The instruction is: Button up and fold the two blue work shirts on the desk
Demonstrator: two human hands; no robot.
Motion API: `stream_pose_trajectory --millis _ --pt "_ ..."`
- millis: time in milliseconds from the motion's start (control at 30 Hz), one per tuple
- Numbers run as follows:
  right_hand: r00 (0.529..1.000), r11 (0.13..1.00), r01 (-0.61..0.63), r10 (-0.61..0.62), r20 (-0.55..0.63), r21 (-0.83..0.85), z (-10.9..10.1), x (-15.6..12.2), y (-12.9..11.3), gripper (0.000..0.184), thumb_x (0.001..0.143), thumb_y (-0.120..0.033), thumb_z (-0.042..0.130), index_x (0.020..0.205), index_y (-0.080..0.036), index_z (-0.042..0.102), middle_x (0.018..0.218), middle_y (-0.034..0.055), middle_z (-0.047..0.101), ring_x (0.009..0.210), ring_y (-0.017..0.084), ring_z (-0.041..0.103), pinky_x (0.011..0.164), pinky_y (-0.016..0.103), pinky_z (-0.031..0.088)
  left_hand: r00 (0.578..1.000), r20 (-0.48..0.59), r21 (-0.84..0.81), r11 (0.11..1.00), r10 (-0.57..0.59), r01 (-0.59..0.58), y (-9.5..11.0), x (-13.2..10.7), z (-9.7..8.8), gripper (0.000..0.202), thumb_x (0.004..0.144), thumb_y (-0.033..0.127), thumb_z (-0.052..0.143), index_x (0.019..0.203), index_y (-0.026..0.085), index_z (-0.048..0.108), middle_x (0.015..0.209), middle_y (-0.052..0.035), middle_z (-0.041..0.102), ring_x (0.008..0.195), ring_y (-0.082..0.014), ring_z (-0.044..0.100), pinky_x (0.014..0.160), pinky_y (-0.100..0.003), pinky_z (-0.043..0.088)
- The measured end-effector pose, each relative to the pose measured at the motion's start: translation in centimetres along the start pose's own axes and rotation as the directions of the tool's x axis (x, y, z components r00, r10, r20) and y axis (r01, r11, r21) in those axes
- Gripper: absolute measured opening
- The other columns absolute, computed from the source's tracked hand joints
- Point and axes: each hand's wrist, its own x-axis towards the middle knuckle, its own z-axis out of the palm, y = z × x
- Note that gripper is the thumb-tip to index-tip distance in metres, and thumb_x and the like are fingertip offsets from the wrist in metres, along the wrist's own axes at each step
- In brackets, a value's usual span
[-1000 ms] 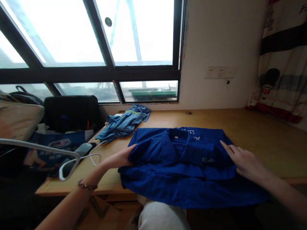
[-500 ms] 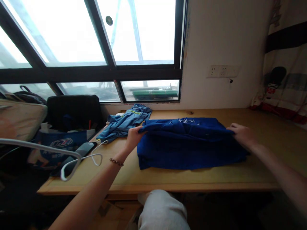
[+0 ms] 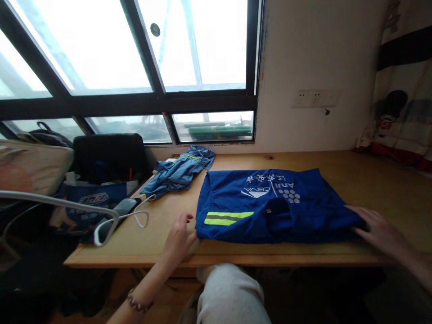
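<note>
A blue work shirt [image 3: 236,198] lies folded on the table in front of me. White lettering and logos show on its upper face, with a yellow-green and grey reflective stripe on its left part. The collar opening is toward the near edge. My left hand [image 3: 180,236] is at the shirt's near left corner, fingers loosely apart, the thumb side touching the cloth. Against the right end of the shirt rests my right hand [image 3: 374,227], its thumb and fingers spread at the cloth's edge.
The wooden table [image 3: 337,256] stands under a window. A lighter blue garment [image 3: 175,173] lies crumpled at the back left. A phone [image 3: 126,207] and a white cable [image 3: 141,220] are on the left edge. Beyond stand a black chair [image 3: 110,150] and a printed bag [image 3: 81,207].
The raised shirt flap has come down toward me, showing the lettering, stripe and collar. Both hands have moved down and nearer, letting go of the flap's corners.
</note>
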Motion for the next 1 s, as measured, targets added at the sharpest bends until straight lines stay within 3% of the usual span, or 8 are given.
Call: stream_pose_trajectory --millis 100,167,367,567,700,833,933,1000 --pt "0.989 0.988 -0.145 0.146 -0.032 0.050 -0.3 -1.1 -0.2 0.079 0.062 -0.053 0.056 0.131 -0.027 0.026 0.123 0.0113 0.045 0.108 0.028 0.047 0.089 0.039 0.039 0.987 0.161 0.042 0.999 0.027 -0.034 0.8 -0.2 -0.6 0.014 0.066 0.025 0.053 0.078 0.018 0.053 0.081 -0.0047 0.056 0.080 -0.0200 0.053 0.069 -0.029 0.042" --pt "0.991 0.988 -0.131 0.131 0.005 0.085 -0.3 -1.9 0.0 0.079 0.061 -0.054 0.057 0.130 -0.028 0.028 0.125 0.0105 0.044 0.109 0.027 0.046 0.091 0.037 0.039 0.983 0.178 0.039 0.998 0.034 -0.042 1.2 -0.1 -0.9 0.010 0.068 0.023 0.050 0.076 0.019 0.054 0.082 -0.0039 0.057 0.079 -0.0183 0.053 0.068 -0.027 0.041" --pt "0.993 0.982 -0.078 0.062 0.096 0.171 0.0 -3.6 1.9 0.051 0.072 -0.045 0.048 0.120 -0.028 0.046 0.126 0.0035 0.046 0.114 0.023 0.043 0.098 0.033 0.033 0.998 -0.013 -0.019 0.998 -0.058 0.057 0.7 -0.9 -1.4 0.017 0.077 0.030 0.042 0.072 0.020 0.055 0.076 -0.0020 0.059 0.076 -0.0162 0.054 0.071 -0.026 0.039" --pt "0.990 0.982 -0.080 0.058 0.129 0.171 -0.8 -2.9 1.8 0.044 0.072 -0.041 0.044 0.110 -0.024 0.056 0.123 0.0058 0.049 0.112 0.024 0.045 0.098 0.037 0.033 0.986 -0.083 0.319 0.933 -0.146 0.165 1.1 -3.3 -1.8 0.012 0.073 0.028 0.046 0.073 0.020 0.054 0.086 -0.0059 0.058 0.086 -0.0253 0.051 0.073 -0.037 0.039" --pt "0.996 0.995 -0.054 0.047 0.082 0.086 -3.6 -0.9 -3.1 0.046 0.062 -0.042 0.055 0.100 -0.018 0.061 0.116 0.0149 0.052 0.111 0.030 0.045 0.097 0.043 0.033 0.977 -0.198 0.178 0.983 0.077 -0.041 3.5 -3.1 -2.0 0.030 0.072 0.016 0.043 0.101 0.018 0.048 0.113 -0.0106 0.049 0.109 -0.0264 0.042 0.088 -0.041 0.036" --pt "0.996 0.977 0.027 -0.043 0.073 0.210 -5.9 2.4 -12.3 0.049 0.071 -0.046 0.051 0.114 -0.023 0.051 0.122 0.0064 0.049 0.116 0.025 0.040 0.099 0.040 0.031 0.950 -0.006 -0.070 0.948 0.312 -0.312 8.2 -1.2 -1.0 0.032 0.078 0.024 0.043 0.110 0.020 0.044 0.119 -0.0087 0.046 0.114 -0.0228 0.040 0.095 -0.038 0.034" --pt "0.994 0.941 -0.068 0.035 0.103 0.332 -4.4 5.2 -17.8 0.049 0.074 -0.049 0.048 0.113 -0.020 0.052 0.112 0.0074 0.057 0.105 0.025 0.051 0.090 0.037 0.040 0.943 0.144 -0.127 0.951 0.300 -0.284 12.2 0.5 1.3 0.039 0.078 0.038 0.047 0.111 0.018 0.045 0.111 -0.0097 0.052 0.102 -0.0215 0.050 0.086 -0.033 0.040" --pt "0.980 0.908 -0.166 0.108 0.167 0.385 -2.3 6.8 -19.6 0.056 0.071 -0.051 0.051 0.115 -0.016 0.051 0.105 0.0092 0.060 0.095 0.024 0.056 0.082 0.034 0.044 0.933 0.222 -0.096 0.959 0.283 -0.268 14.3 1.6 2.9 0.036 0.077 0.041 0.049 0.104 0.017 0.050 0.099 -0.0096 0.057 0.092 -0.0211 0.054 0.079 -0.031 0.042"
